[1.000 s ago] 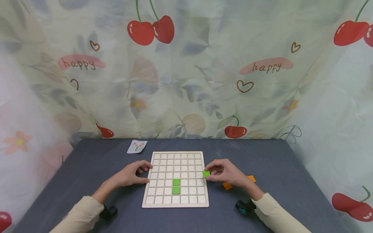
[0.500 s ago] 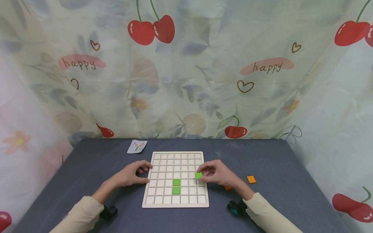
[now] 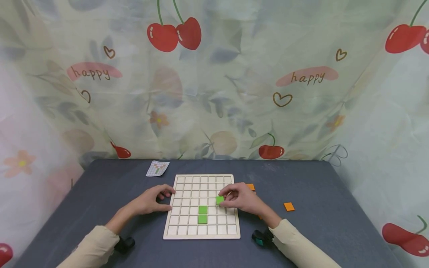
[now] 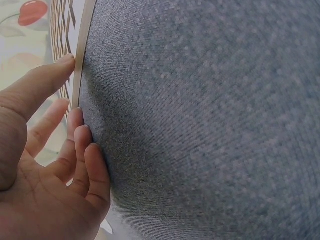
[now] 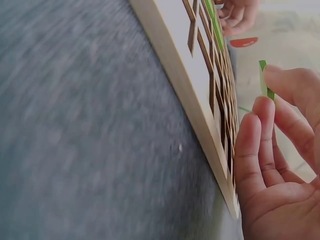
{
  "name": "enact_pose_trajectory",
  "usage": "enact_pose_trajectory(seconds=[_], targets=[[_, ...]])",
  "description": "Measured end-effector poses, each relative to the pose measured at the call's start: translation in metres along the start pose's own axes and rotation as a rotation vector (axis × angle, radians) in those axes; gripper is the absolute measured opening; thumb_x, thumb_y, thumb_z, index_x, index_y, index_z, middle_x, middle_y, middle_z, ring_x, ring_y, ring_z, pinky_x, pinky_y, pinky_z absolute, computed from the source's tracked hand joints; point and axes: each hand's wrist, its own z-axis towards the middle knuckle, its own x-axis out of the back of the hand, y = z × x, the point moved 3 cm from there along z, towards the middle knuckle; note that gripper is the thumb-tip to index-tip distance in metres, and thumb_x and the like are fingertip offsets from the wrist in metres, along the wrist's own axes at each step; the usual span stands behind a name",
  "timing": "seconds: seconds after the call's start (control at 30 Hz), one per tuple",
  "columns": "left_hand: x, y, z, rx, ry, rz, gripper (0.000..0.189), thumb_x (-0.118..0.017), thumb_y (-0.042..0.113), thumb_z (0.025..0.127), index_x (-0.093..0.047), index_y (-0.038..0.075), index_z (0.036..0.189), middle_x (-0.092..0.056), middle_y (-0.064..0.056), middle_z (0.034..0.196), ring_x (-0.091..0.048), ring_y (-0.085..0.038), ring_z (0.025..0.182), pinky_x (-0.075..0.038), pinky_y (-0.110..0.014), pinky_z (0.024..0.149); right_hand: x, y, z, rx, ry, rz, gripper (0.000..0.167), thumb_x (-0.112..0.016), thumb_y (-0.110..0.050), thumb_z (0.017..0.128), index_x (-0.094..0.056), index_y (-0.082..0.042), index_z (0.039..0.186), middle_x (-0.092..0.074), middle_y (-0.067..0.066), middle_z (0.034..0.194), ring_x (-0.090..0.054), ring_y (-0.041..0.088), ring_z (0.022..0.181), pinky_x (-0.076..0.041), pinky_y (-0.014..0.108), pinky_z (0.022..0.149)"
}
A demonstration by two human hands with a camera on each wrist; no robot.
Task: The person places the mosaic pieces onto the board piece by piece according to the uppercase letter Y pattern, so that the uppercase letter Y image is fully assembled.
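The right hand [image 3: 239,197] pinches a green tile [image 3: 219,200] near one side, over the right half of the grid board [image 3: 202,237], presumably to keep its other edges clear. The left hand [image 3: 151,200], thumb and fingers spread, touches the board's left edge, apparently bracing it. Two adjoining middle-column cells contain green squares [image 3: 202,210].

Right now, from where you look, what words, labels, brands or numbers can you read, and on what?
"happy": on the pink patch at picture left, printed on the hanging cloth.
"happy": on the matching patch at picture right.
Paper card: a coloured grid; any writing is too small to read.
Board and green tiles: no lettering visible.
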Motion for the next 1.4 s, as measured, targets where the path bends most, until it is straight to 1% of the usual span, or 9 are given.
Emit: enact_pose_trajectory(seconds=[0.17, 0.4, 0.53, 0.6, 0.7, 0.83, 1.0, 1.2, 1.4], targets=[[0.0, 0.0, 0.0, -0.005, 0.0, 0.0, 0.046, -0.083, 0.022, 0.088, -0.062, 0.006, 0.127, -0.058, -0.004, 0.109, -0.056, -0.024, 0.099, -0.046, -0.05, 0.089, -0.007, 0.0, 0.007, 0.002, 0.024, -0.003, 0.028, -0.084, -0.005, 0.084, -0.074, -0.001, 0.109, -0.071, 0.009, 0.093, -0.069, 0.025, 0.077, -0.055, 0.03, 0.073], [0.0, 0.0, 0.0, -0.006, -0.001, -0.002, 0.046, -0.083, 0.022, 0.088, -0.062, 0.006, 0.127, -0.057, -0.004, 0.108, -0.056, -0.024, 0.098, -0.045, -0.049, 0.088, -0.017, -0.002, 0.016, 0.003, 0.033, -0.073, 0.026, -0.086, -0.006, 0.083, -0.075, -0.003, 0.106, -0.07, 0.004, 0.088, -0.067, 0.021, 0.074, -0.054, 0.03, 0.072], [0.0, 0.0, -0.001, -0.007, -0.003, -0.004, 0.046, -0.082, 0.021, 0.089, -0.062, 0.005, 0.127, -0.057, -0.005, 0.109, -0.055, -0.024, 0.098, -0.045, -0.049, 0.088, -0.021, -0.002, 0.019, -0.027, 0.029, -0.084, 0.024, -0.086, -0.009, 0.083, -0.076, -0.004, 0.105, -0.07, 0.002, 0.087, -0.067, 0.02, 0.074, -0.053, 0.03, 0.073], [0.0, 0.0, -0.001, -0.008, -0.003, -0.004, 0.046, -0.082, 0.021, 0.089, -0.062, 0.005, 0.127, -0.057, -0.005, 0.109, -0.055, -0.024, 0.098, -0.045, -0.049, 0.088, -0.023, -0.003, 0.021, -0.046, 0.028, -0.083, 0.024, -0.085, -0.008, 0.084, -0.076, -0.004, 0.105, -0.07, 0.004, 0.088, -0.067, 0.024, 0.076, -0.052, 0.03, 0.074], [-0.001, 0.0, -0.001, -0.005, -0.001, -0.004, 0.046, -0.082, 0.022, 0.089, -0.062, 0.005, 0.127, -0.057, -0.005, 0.109, -0.055, -0.025, 0.099, -0.045, -0.049, 0.088, -0.025, -0.004, 0.022, -0.064, 0.028, -0.093, 0.023, -0.085, -0.008, 0.084, -0.076, -0.005, 0.106, -0.071, 0.004, 0.089, -0.067, 0.024, 0.077, -0.052, 0.029, 0.074], [-0.001, 0.001, -0.001, -0.001, 0.0, -0.005, 0.047, -0.083, 0.021, 0.088, -0.062, 0.006, 0.127, -0.057, -0.005, 0.109, -0.055, -0.024, 0.098, -0.045, -0.049, 0.088, -0.028, -0.004, 0.025, -0.071, 0.032, -0.121, 0.023, -0.085, -0.011, 0.084, -0.077, -0.007, 0.105, -0.07, 0.0, 0.089, -0.066, 0.018, 0.076, -0.052, 0.03, 0.074], [0.0, 0.001, -0.001, -0.002, 0.002, -0.008, 0.047, -0.082, 0.022, 0.089, -0.062, 0.006, 0.127, -0.057, -0.005, 0.109, -0.055, -0.024, 0.098, -0.045, -0.05, 0.088, -0.032, -0.008, 0.03, -0.069, 0.027, -0.157, 0.021, -0.085, -0.012, 0.085, -0.077, -0.008, 0.104, -0.07, -0.003, 0.09, -0.067, 0.014, 0.077, -0.053, 0.031, 0.074], [0.0, 0.001, -0.001, -0.006, 0.001, -0.007, 0.046, -0.082, 0.022, 0.089, -0.062, 0.006, 0.127, -0.057, -0.005, 0.109, -0.056, -0.025, 0.099, -0.045, -0.05, 0.089, -0.034, -0.014, 0.035, -0.076, 0.023, -0.21, 0.02, -0.085, -0.012, 0.085, -0.077, -0.006, 0.103, -0.07, 0.0, 0.089, -0.066, 0.013, 0.077, -0.053, 0.029, 0.072], [-0.001, 0.001, -0.001, -0.001, -0.001, 0.0, 0.046, -0.082, 0.022, 0.089, -0.062, 0.006, 0.127, -0.057, -0.005, 0.109, -0.056, -0.025, 0.098, -0.045, -0.05, 0.089, -0.035, -0.015, 0.037, -0.085, 0.006, -0.191, 0.019, -0.084, -0.01, 0.086, -0.077, -0.004, 0.103, -0.072, 0.004, 0.093, -0.066, 0.017, 0.081, -0.053, 0.029, 0.074]])
